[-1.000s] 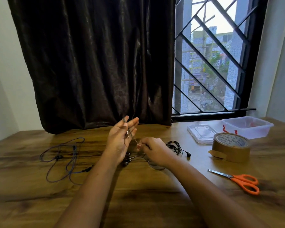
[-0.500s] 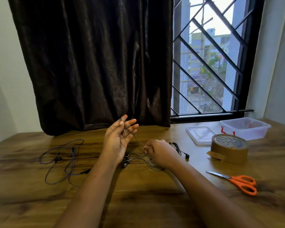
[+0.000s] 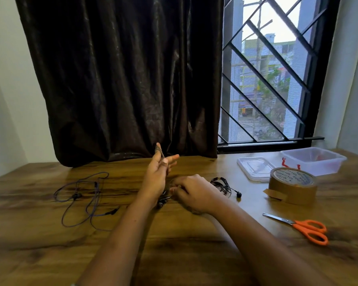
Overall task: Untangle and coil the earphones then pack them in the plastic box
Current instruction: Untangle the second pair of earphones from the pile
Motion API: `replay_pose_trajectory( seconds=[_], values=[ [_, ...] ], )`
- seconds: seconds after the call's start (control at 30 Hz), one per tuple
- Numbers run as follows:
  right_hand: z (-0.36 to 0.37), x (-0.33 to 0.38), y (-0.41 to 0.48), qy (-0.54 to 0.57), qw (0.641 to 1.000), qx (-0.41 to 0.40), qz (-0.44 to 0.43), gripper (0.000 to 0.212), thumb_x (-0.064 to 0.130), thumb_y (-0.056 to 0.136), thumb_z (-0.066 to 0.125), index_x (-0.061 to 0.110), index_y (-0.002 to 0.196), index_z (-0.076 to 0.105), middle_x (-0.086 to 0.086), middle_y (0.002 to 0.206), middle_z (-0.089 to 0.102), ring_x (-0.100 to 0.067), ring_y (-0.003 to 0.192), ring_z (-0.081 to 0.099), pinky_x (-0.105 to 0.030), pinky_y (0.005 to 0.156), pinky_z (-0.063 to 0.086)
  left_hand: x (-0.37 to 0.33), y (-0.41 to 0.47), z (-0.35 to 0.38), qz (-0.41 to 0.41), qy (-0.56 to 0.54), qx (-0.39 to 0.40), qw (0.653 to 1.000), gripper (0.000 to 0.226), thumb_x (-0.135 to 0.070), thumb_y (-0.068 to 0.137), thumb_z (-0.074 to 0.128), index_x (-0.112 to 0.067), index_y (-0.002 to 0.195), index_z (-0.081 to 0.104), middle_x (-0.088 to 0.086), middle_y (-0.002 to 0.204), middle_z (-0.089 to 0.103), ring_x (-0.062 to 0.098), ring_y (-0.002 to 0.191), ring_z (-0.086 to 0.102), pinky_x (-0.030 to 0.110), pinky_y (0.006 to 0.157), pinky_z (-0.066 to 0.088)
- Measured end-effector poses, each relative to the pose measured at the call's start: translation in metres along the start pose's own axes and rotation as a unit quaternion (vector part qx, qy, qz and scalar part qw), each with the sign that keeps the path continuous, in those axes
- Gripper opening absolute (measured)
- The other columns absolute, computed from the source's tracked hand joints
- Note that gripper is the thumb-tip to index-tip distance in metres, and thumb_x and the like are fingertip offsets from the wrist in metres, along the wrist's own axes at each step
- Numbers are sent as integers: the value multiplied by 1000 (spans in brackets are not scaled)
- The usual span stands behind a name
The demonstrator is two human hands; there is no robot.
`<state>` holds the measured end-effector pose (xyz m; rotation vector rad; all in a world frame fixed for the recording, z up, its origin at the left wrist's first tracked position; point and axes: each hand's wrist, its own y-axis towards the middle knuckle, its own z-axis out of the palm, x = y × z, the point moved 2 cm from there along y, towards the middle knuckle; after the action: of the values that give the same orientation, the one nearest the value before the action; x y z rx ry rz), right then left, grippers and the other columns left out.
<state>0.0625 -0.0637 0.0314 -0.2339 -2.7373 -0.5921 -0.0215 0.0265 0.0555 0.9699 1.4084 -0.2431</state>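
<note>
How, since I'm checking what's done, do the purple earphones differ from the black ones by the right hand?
The purple earphones sprawl in loose, open loops; the black earphones are gathered into a tight bundle with one bud trailing out. The purple earphones lie on the left side of the table, the black earphones right of centre. Both lie outside the plastic box.

The bench (image 3: 174, 254) was brown wood grain with darker streaks; the curtain (image 3: 122, 79) was glossy dark brown; the window grille (image 3: 277, 58) was black, a diagonal lattice; the purple earphones (image 3: 79, 196) were violet throughout; the black earphones (image 3: 222, 183) were all black; the held earphones (image 3: 163, 200) looked dark grey; the plastic box (image 3: 312, 162) and lid (image 3: 254, 168) were clear, something red showing inside the box; the tape roll (image 3: 293, 188) was tan with dark print; the scissors (image 3: 306, 228) had orange handles and silver blades.
</note>
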Motion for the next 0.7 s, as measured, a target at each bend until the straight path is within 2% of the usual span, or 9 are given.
replay_pose_trajectory(
  seconds=[0.07, 0.17, 0.2, 0.3, 0.33, 0.4, 0.47, 0.57, 0.7],
  values=[
    [-5, 0, 0, 6, 1000, -23, -15, 20, 34, 97, 47, 24, 95, 63, 6, 82, 66, -11, 72, 61, -30, 66, 52, 2, 0, -2, 6, 53, 6, 999, 53, -17, 103, 30, -29, 150, 8, -13, 115, 60, 9, 112, 57, 32, 100, 43],
    [-15, -7, 0, 33, 997, -68, -12, 15, 28, 95, 52, 25, 94, 66, 10, 77, 64, -8, 68, 60, -18, 61, 44, 5, -1, -3, 39, 185, 42, 981, 56, -20, 102, 35, -38, 148, 9, -26, 101, 56, 1, 94, 59, 27, 86, 46],
    [-19, -11, 1, 54, 995, -87, -11, 13, 25, 94, 55, 24, 91, 67, 12, 73, 62, -5, 66, 59, -16, 60, 41, 7, -1, -3, 27, 199, 62, 978, 55, -20, 102, 36, -38, 148, 12, -25, 97, 56, 3, 87, 60, 27, 83, 47],
    [-32, -20, 0, 113, 982, -149, -8, 12, 21, 91, 61, 20, 83, 70, 16, 70, 61, 0, 68, 57, -15, 64, 42, 5, -8, 5, -69, 95, 185, 976, 42, -14, 102, 33, -22, 144, 34, -5, 87, 68, 9, 64, 63, 33, 74, 55],
    [-37, -21, -1, 131, 976, -172, 0, 12, 21, 90, 62, 19, 81, 71, 16, 67, 61, 2, 67, 56, -13, 64, 41, 1, -11, 7, -108, 48, 219, 969, 35, -12, 102, 31, -19, 134, 45, 1, 84, 71, 11, 59, 62, 31, 69, 55],
    [-45, -24, -4, 179, 960, -213, 24, 12, 20, 88, 66, 17, 77, 71, 17, 59, 60, 5, 61, 55, -10, 60, 38, -8, -17, 10, -170, -64, 235, 955, 34, -8, 101, 28, -20, 115, 56, 7, 82, 73, 12, 54, 60, 26, 60, 53],
    [-49, -26, -5, 248, 939, -234, 42, 13, 20, 88, 66, 14, 77, 69, 12, 55, 59, 2, 55, 54, -14, 58, 42, -11, -18, 7, -194, -152, 239, 939, 37, -6, 100, 27, -16, 116, 59, 10, 80, 72, 10, 51, 58, 21, 53, 50],
    [-49, -27, -4, 350, 901, -246, 75, 16, 19, 91, 62, 10, 79, 66, 8, 51, 56, -6, 45, 51, -21, 48, 42, -12, -17, 2, -202, -222, 277, 913, 41, -7, 97, 26, -8, 125, 56, 7, 76, 67, 8, 45, 54, 22, 56, 45],
    [-49, -30, -4, 357, 895, -246, 102, 20, 25, 92, 61, 12, 80, 68, 8, 52, 52, -3, 42, 43, -20, 44, 35, -16, -16, -2, -177, -328, 301, 878, 43, -10, 91, 35, -3, 128, 55, 1, 73, 63, 5, 41, 46, 20, 56, 46]
  ],
)
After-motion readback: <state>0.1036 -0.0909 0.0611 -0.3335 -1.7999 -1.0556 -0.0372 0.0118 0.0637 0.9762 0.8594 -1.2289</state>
